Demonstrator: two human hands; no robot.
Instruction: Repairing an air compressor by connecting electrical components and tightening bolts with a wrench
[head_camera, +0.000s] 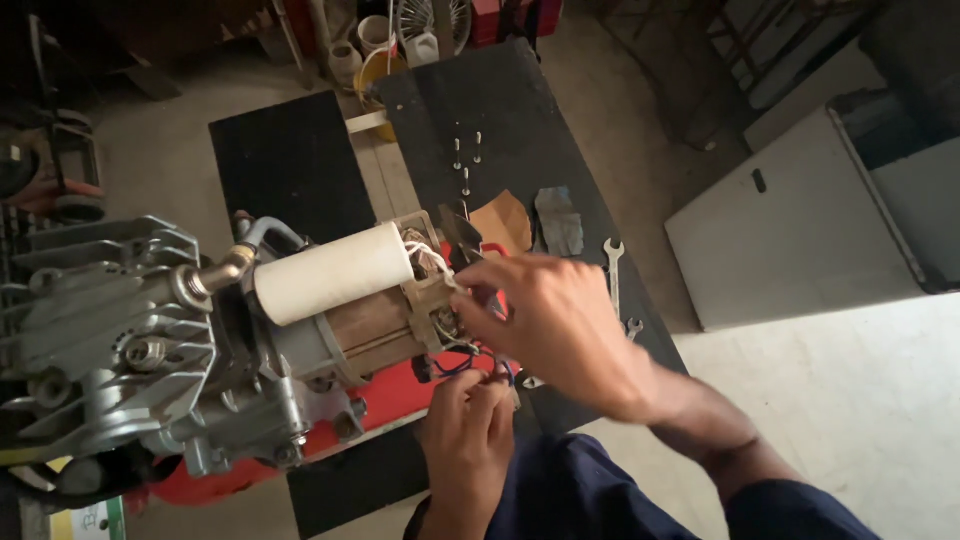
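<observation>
My right hand (545, 320) pinches the white wires (432, 258) at the open end of the electric motor (375, 320), which lies just left of my fingers. My left hand (468, 440), below it, closes narrowly on the blue wires (458, 364) hanging under that end. The motor is grey and rust-brown, with a white cylindrical capacitor (330, 272) on top and a finned metal pump head (110, 330) farther left. Beyond my right hand lie 3 bolts (466, 160) and a spanner (613, 270); a green-and-white box (88, 520) sits far lower left.
</observation>
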